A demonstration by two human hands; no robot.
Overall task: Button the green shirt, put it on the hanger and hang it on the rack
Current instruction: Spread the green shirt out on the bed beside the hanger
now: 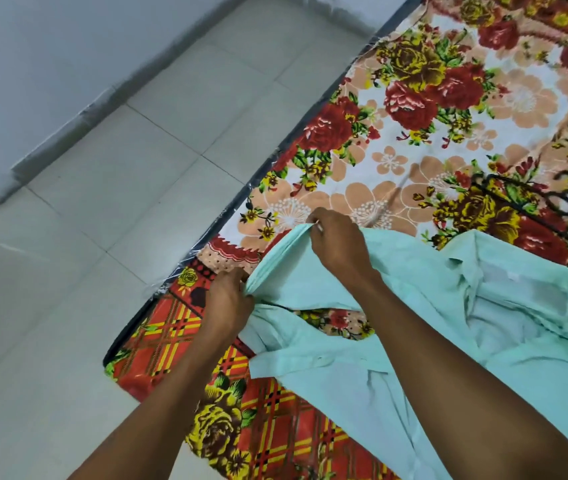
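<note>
A pale green shirt [448, 306] lies rumpled on a flowered bedspread, its collar toward the right and its front open. My left hand [228, 303] grips the shirt's lower front edge near the bed's left side. My right hand [336, 239] pinches the same edge farther up, and the cloth is stretched between the two hands. A black hanger [549, 206] lies flat on the bedspread beyond the shirt, at the right. No rack is in view.
The bed with its floral bedspread [414, 116] fills the right half; its edge runs diagonally from the lower left to the top. Pale floor tiles [119, 202] and a grey wall base [68, 109] lie to the left.
</note>
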